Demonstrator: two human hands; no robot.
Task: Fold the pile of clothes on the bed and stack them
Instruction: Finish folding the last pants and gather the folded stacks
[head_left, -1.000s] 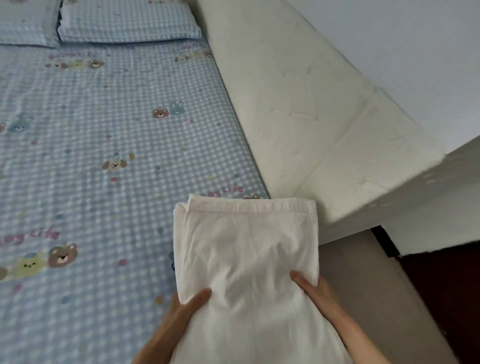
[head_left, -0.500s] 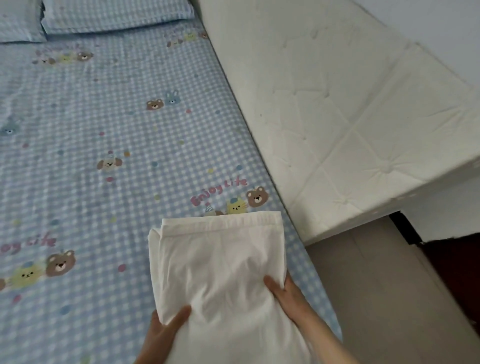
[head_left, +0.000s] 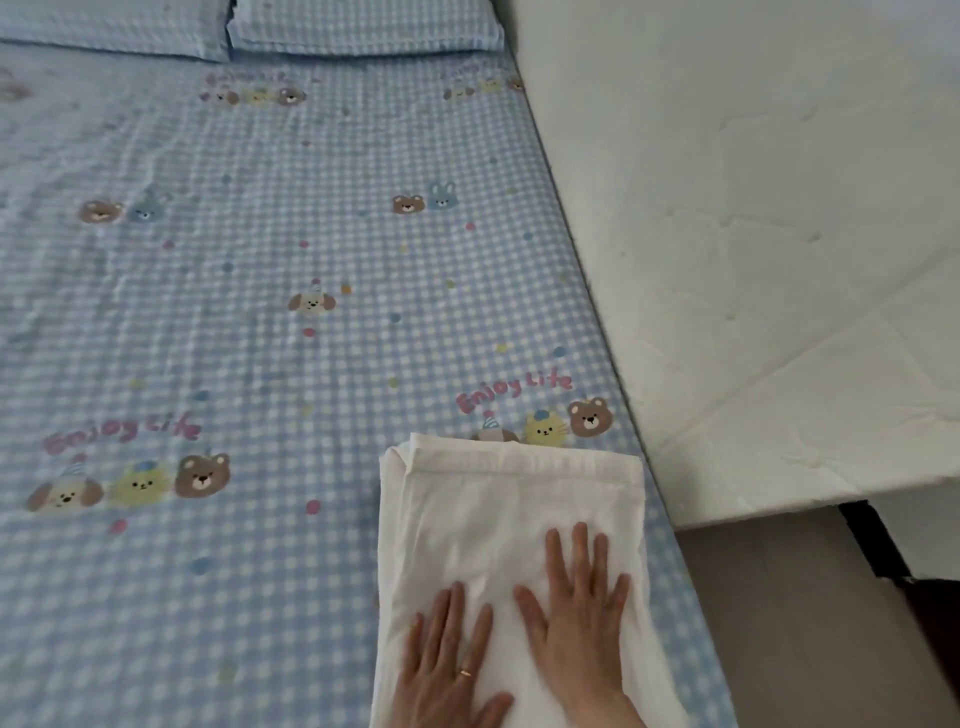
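Note:
A folded white cloth (head_left: 498, 509) lies flat on the bed (head_left: 260, 312) near its right edge, its folded end pointing toward the pillows. My left hand (head_left: 447, 660) rests palm down on the cloth's near part, fingers straight, with a ring on one finger. My right hand (head_left: 582, 613) lies flat beside it on the same cloth, fingers spread. Neither hand grips anything. No other clothes or stack show in this view.
The bed has a blue checked sheet with cartoon animals. Two matching pillows (head_left: 363, 26) lie at the far end. A bare white mattress (head_left: 753, 260) leans along the bed's right side. Grey floor (head_left: 789, 623) shows at the lower right.
The folded cloth, held by its sides a second ago, came down onto the bed. Both hands let go of its edges and now lie flat on top of it.

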